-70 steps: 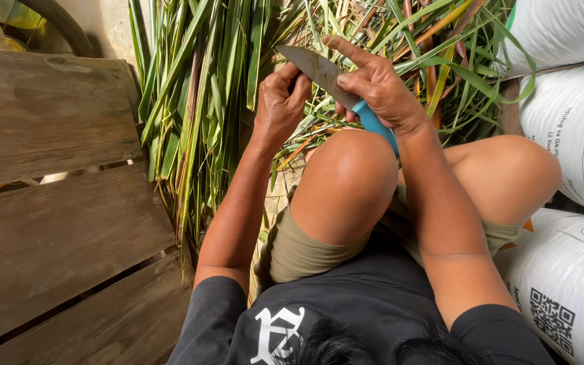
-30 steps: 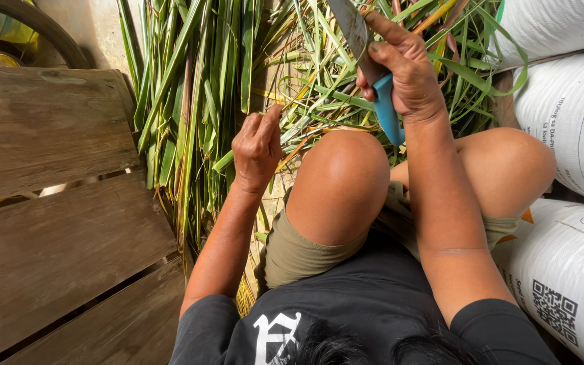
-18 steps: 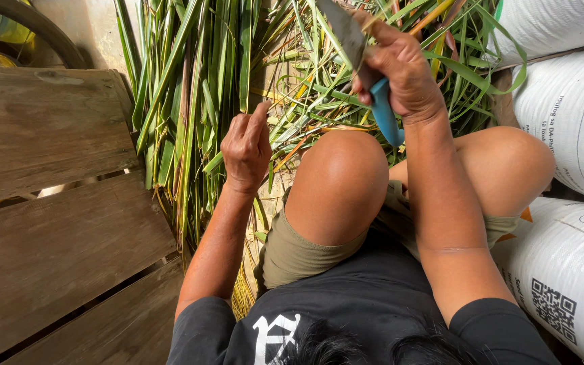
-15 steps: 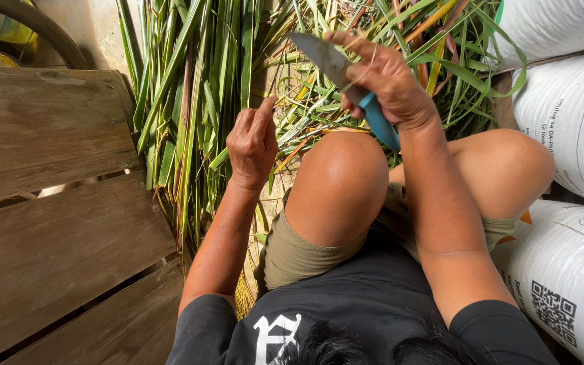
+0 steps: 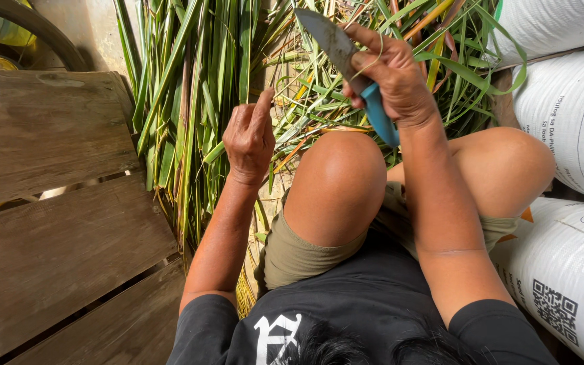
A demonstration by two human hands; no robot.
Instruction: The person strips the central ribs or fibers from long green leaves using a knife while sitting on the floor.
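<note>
Knife (image 5: pixel 338 49): gripped in the right hand (image 5: pixel 393 78) by its blue handle, blade tilted up, above the left knee (image 5: pixel 336 176).
Left hand (image 5: pixel 250 138): loosely curled, seemingly pinching a thin strip I can't make out, just left of that knee.
Leaves (image 5: pixel 197 88): piled beyond the knee; long, light, bendy, probably sharp-edged, best pinched near one end.

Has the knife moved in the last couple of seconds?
Yes. The knife in the right hand now sits higher, farther from the knee.
</note>
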